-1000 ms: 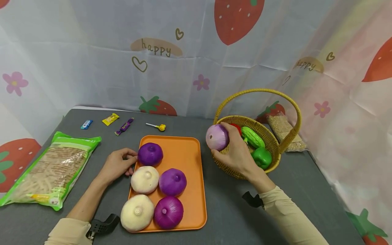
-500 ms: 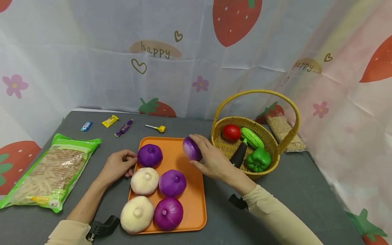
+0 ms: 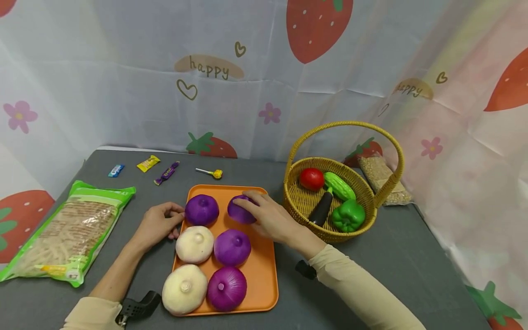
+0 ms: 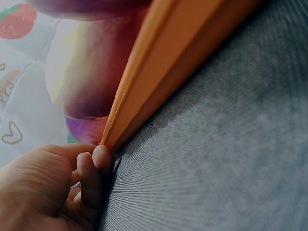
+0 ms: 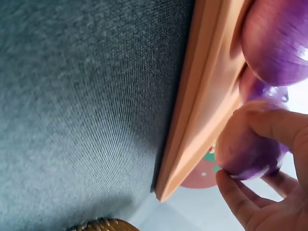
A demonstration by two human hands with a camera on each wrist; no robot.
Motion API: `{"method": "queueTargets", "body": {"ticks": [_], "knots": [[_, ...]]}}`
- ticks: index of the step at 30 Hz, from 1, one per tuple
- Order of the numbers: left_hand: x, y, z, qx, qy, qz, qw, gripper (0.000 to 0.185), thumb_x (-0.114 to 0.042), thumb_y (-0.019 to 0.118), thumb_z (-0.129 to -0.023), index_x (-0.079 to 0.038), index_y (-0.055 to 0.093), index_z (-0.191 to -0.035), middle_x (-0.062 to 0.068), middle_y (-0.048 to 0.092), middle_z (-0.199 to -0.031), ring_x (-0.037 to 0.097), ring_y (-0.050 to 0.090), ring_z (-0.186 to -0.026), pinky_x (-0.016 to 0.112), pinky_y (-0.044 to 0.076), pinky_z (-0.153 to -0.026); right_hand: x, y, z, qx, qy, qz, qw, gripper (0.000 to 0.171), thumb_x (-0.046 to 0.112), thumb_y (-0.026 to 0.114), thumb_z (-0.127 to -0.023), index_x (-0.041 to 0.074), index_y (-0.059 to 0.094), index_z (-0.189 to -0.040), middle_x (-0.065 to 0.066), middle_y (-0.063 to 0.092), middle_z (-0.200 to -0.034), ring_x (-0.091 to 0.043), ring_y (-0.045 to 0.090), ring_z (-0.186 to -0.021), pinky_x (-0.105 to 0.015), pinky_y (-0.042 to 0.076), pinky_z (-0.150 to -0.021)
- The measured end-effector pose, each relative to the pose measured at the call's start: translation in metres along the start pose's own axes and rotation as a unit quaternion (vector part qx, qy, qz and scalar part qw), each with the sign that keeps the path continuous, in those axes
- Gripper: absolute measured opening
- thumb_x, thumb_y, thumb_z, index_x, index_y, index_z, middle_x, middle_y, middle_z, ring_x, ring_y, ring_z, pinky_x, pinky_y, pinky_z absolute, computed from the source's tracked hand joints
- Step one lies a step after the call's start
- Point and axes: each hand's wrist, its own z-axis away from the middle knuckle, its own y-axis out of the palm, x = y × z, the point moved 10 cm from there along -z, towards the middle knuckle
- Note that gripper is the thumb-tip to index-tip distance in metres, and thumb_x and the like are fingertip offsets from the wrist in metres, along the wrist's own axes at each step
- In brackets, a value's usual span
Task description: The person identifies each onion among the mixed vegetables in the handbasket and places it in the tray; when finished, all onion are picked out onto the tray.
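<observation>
My right hand (image 3: 270, 217) grips a purple onion (image 3: 239, 211) over the back right part of the orange tray (image 3: 261, 270). In the right wrist view, the fingers and thumb curl round that onion (image 5: 252, 149). My left hand (image 3: 158, 224) pinches the tray's left rim near its back corner, as the left wrist view shows at the tray edge (image 4: 144, 91). A dark purple onion (image 3: 202, 210) sits just beside it. Two white onions (image 3: 195, 244) stand along the tray's left side, and two more purple ones (image 3: 232, 247) stand to their right.
A yellow wicker basket (image 3: 294, 208) at the right holds a tomato (image 3: 311, 178), a bitter melon (image 3: 339, 185), an eggplant (image 3: 321, 210) and a green pepper (image 3: 349, 215). A noodle-like bag (image 3: 70, 229) lies left. Wrapped candies (image 3: 167, 173) and a lollipop (image 3: 216, 173) lie behind.
My right hand has carried the purple onion from the basket leftward and down to the tray's back right part. The left hand has stayed at the tray's rim.
</observation>
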Motion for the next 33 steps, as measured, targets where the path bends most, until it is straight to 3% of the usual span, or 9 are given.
{"method": "queueTargets", "body": {"ticks": [9,16,24,33], "knots": [[-0.001,0.001,0.001,-0.002,0.003,0.002,1.0,0.021,-0.013,0.059,-0.095,0.003,0.063,-0.109,0.012,0.067,-0.08,0.012,0.062,-0.05,0.028,0.054,-0.048,0.009,0.013,-0.006,0.017,-0.032,-0.006,0.999,0.061,0.001,0.064,-0.088,0.024,0.05,-0.142,-0.021,0.047,-0.141,-0.036,0.052,-0.128,-0.043,0.054,-0.098],[-0.002,0.0,0.001,-0.001,0.002,0.006,1.0,0.022,-0.013,0.06,-0.095,0.003,0.063,-0.11,0.011,0.067,-0.08,0.012,0.062,-0.05,0.028,0.055,-0.048,0.001,0.014,-0.005,0.038,0.003,-0.035,0.999,0.063,-0.003,0.051,-0.089,0.023,0.044,-0.146,-0.02,0.045,-0.146,-0.036,0.054,-0.128,-0.045,0.057,-0.091],[-0.002,0.0,0.001,-0.001,-0.002,0.007,1.0,0.023,-0.014,0.06,-0.095,0.003,0.063,-0.11,0.01,0.067,-0.079,0.011,0.062,-0.051,0.028,0.055,-0.049,-0.002,0.011,-0.004,0.036,0.011,-0.04,0.999,0.048,0.011,0.06,-0.092,0.019,0.053,-0.139,-0.013,0.054,-0.137,-0.028,0.059,-0.119,-0.04,0.055,-0.095],[-0.003,0.0,0.001,0.0,-0.004,0.005,1.0,0.023,-0.014,0.06,-0.095,0.003,0.063,-0.11,0.011,0.067,-0.08,0.011,0.062,-0.051,0.027,0.055,-0.049,-0.001,0.01,-0.004,0.031,0.007,-0.034,0.999,0.048,0.015,0.065,-0.093,0.019,0.053,-0.139,-0.012,0.055,-0.136,-0.028,0.061,-0.116,-0.04,0.057,-0.092]]}}
